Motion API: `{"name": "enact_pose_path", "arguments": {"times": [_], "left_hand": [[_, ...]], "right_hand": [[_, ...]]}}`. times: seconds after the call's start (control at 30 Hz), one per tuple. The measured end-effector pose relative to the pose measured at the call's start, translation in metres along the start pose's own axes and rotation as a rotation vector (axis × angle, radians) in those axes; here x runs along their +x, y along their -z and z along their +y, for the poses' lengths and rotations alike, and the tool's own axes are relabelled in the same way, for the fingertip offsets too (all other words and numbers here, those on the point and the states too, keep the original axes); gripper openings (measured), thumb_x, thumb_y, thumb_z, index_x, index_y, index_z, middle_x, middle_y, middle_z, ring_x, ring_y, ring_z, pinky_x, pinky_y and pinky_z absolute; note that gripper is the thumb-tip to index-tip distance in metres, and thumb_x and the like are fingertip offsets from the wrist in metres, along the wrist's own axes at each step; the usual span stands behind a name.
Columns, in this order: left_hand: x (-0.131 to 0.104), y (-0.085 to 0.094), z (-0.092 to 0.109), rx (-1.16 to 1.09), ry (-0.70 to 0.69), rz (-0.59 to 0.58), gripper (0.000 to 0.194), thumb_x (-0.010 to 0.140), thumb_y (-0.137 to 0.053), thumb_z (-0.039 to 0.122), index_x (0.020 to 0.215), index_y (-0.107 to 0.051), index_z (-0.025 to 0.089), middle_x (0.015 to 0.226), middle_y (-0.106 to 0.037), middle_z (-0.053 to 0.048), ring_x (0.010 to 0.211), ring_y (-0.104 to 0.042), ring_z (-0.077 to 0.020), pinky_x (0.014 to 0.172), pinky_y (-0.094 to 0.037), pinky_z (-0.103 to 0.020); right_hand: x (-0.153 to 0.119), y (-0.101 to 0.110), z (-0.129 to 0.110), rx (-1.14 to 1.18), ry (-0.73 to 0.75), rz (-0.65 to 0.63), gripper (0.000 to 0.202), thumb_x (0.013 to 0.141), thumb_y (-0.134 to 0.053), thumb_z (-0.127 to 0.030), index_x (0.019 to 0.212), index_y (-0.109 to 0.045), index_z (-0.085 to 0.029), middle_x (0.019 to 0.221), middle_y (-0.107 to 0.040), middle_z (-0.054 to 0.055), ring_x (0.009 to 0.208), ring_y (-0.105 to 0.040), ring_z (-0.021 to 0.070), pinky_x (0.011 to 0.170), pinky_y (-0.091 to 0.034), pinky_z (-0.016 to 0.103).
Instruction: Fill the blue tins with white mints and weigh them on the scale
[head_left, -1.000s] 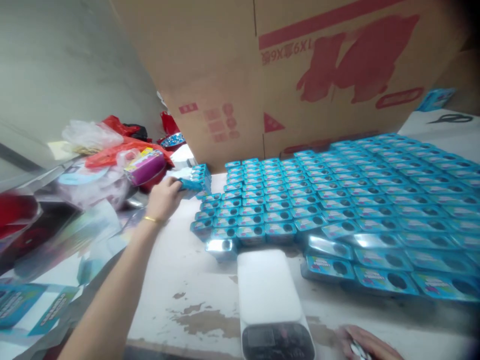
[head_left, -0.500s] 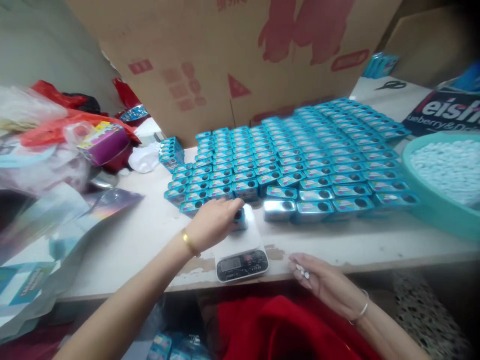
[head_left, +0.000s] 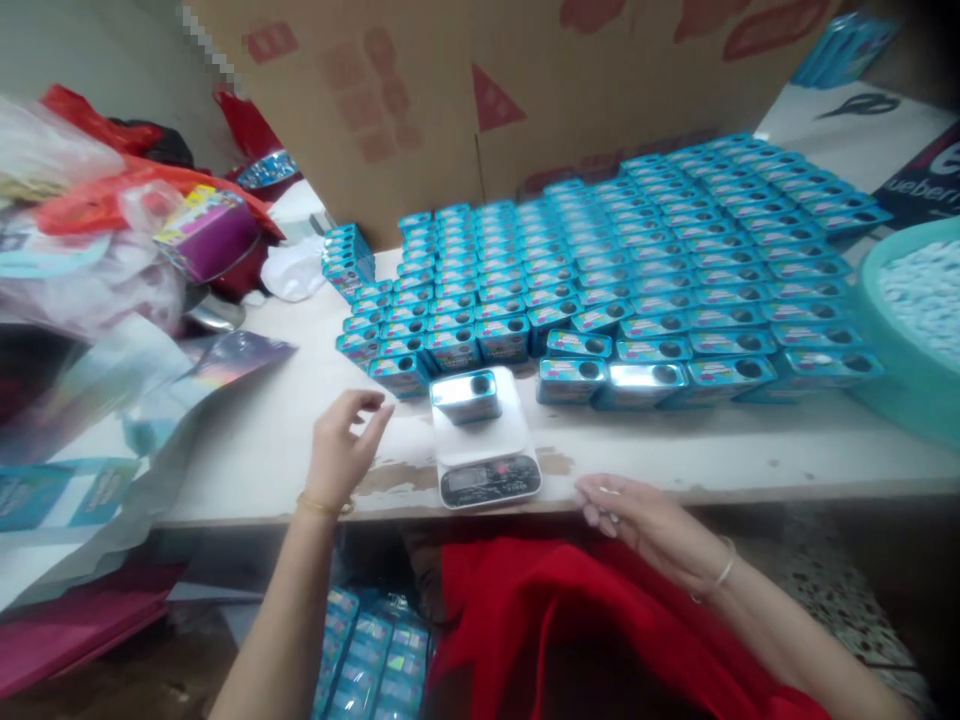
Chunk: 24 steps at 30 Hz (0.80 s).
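A small blue tin [head_left: 466, 402] with a dark round hole in its top stands on the white kitchen scale [head_left: 480, 445]. Left of the scale is my left hand [head_left: 346, 447], its fingers curved and apart with nothing in them. My right hand [head_left: 637, 515] is to the right of the scale, at the table's front edge. Its fingers are curled around a few small white tablets [head_left: 615, 518], which are partly hidden. Many similar blue tins [head_left: 502, 342] stand in rows behind the scale.
A turquoise basin [head_left: 892, 375] full of pale tablets sits at the right. A large cardboard box [head_left: 435, 120] backs the rows. Plastic bags [head_left: 127, 215] and printed sheets lie at the left. Packed blue tins [head_left: 371, 660] are below the table edge.
My left hand has let go of the tin on the scale and drawn back to the left. My right hand has stayed beside the scale, its fingers closing more over the tablets. The view has tilted down.
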<state>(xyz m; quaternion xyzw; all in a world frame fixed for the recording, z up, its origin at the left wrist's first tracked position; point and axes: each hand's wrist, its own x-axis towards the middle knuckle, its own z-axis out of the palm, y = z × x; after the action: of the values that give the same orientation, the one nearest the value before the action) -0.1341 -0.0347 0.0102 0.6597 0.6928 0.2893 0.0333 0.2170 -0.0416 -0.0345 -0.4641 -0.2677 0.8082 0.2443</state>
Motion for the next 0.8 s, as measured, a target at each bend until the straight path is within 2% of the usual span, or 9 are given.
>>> {"name": "enact_pose_path", "arguments": {"times": [0.07,0.13,0.27,0.4,0.53,0.7,0.8], "left_hand": [[-0.025,-0.018,-0.026,-0.015,0.113,-0.031,0.026,0.087,-0.05,0.04,0.092,-0.059,0.016,0.088,-0.063,-0.005,0.08,-0.059,-0.0162,0.07,-0.048,-0.029],[-0.047,-0.037,-0.044,-0.011,0.163,-0.061,0.025,0.088,-0.048,0.039,0.094,-0.058,0.016,0.091,-0.062,-0.007,0.085,-0.058,-0.0183,0.075,-0.049,-0.033],[-0.071,-0.064,-0.054,0.101,0.122,-0.003,0.021,0.089,-0.046,0.032,0.097,-0.058,0.016,0.101,-0.059,-0.011,0.099,-0.054,-0.0231,0.09,-0.044,-0.042],[-0.075,-0.068,-0.051,0.152,0.103,0.029,0.021,0.089,-0.046,0.031,0.098,-0.058,0.016,0.103,-0.059,-0.012,0.1,-0.054,-0.0243,0.09,-0.043,-0.042],[-0.075,-0.066,-0.053,0.137,0.087,0.052,0.019,0.089,-0.046,0.031,0.097,-0.057,0.018,0.101,-0.059,-0.011,0.098,-0.054,-0.0238,0.088,-0.044,-0.04],[-0.076,-0.067,-0.058,0.12,0.055,0.079,0.018,0.089,-0.048,0.029,0.097,-0.057,0.017,0.1,-0.059,-0.011,0.096,-0.055,-0.0233,0.087,-0.045,-0.039],[-0.076,-0.069,-0.061,0.118,0.039,0.107,0.019,0.088,-0.049,0.03,0.096,-0.058,0.016,0.099,-0.06,-0.011,0.094,-0.055,-0.0232,0.086,-0.045,-0.039]], "right_hand": [[0.001,-0.004,-0.008,-0.085,0.0,-0.014,0.036,0.071,-0.075,-0.044,0.081,-0.064,-0.012,0.07,-0.06,0.003,0.057,-0.045,0.0068,0.055,-0.037,0.02],[0.003,-0.011,-0.02,-0.177,0.022,-0.023,0.036,0.072,-0.073,-0.046,0.08,-0.062,-0.012,0.065,-0.06,0.002,0.054,-0.044,0.0069,0.053,-0.034,0.021],[0.009,-0.03,-0.055,-0.345,0.098,0.022,0.036,0.071,-0.074,-0.044,0.085,-0.064,-0.013,0.056,-0.056,-0.001,0.049,-0.041,0.0064,0.048,-0.028,0.021],[0.019,-0.055,-0.094,-0.485,0.255,-0.03,0.029,0.073,-0.072,-0.037,0.088,-0.066,-0.013,0.054,-0.054,-0.002,0.05,-0.044,0.0076,0.047,-0.028,0.021],[0.036,-0.083,-0.124,-0.744,0.482,-0.102,0.012,0.079,-0.063,-0.022,0.084,-0.068,-0.012,0.054,-0.055,-0.002,0.05,-0.046,0.0079,0.05,-0.031,0.021],[0.06,-0.113,-0.137,-1.182,0.723,-0.082,0.01,0.079,-0.061,-0.009,0.075,-0.069,-0.014,0.063,-0.06,-0.001,0.057,-0.048,0.0089,0.061,-0.034,0.023],[0.068,-0.124,-0.138,-1.428,0.729,-0.078,0.012,0.081,-0.059,-0.007,0.078,-0.068,-0.014,0.079,-0.064,0.004,0.072,-0.052,0.0131,0.07,-0.036,0.025]]}}
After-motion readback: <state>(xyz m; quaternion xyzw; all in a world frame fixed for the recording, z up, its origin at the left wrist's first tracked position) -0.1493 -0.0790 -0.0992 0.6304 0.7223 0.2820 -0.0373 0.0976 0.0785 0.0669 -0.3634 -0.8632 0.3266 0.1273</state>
